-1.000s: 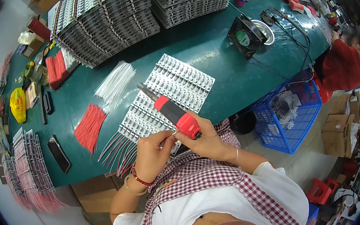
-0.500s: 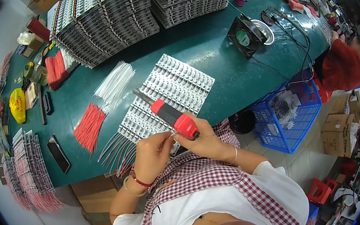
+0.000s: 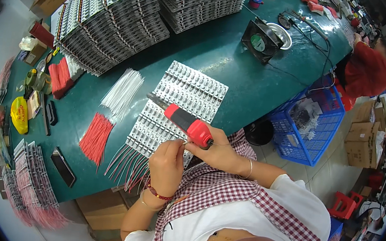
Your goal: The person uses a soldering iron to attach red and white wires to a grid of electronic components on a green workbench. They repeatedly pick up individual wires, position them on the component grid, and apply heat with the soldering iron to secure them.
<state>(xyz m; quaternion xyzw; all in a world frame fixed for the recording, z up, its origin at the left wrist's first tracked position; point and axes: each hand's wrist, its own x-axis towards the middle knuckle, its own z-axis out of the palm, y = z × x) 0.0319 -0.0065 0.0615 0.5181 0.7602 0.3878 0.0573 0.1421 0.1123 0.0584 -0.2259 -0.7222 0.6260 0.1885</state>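
My right hand (image 3: 216, 150) is wrapped round a red-and-black hand tool (image 3: 188, 122) shaped like a soldering gun. Its thin metal nose points to the far left, above a white panel of small circuit boards (image 3: 196, 89). Close by the tool's rear end, my left hand (image 3: 167, 158) pinches what looks like a thin wire, mostly hidden by the fingers. The fingertips of both hands nearly meet. Pink and dark wires (image 3: 125, 163) hang from the panel's near edge. Left of the panel lie a bundle of white wires (image 3: 121, 92) and a bundle of red wires (image 3: 96, 138).
Tall stacks of board panels (image 3: 114, 19) stand at the back of the green table (image 3: 201, 51). A black fan (image 3: 260, 41) and soldering iron (image 3: 315, 25) lie far right. A phone (image 3: 63, 167) and wired panels (image 3: 34, 178) are at left. A blue crate (image 3: 314, 130) stands beside the table.
The tool and both hands have shifted slightly. My left hand has turned a little, its wrist moving right. The grips look the same.
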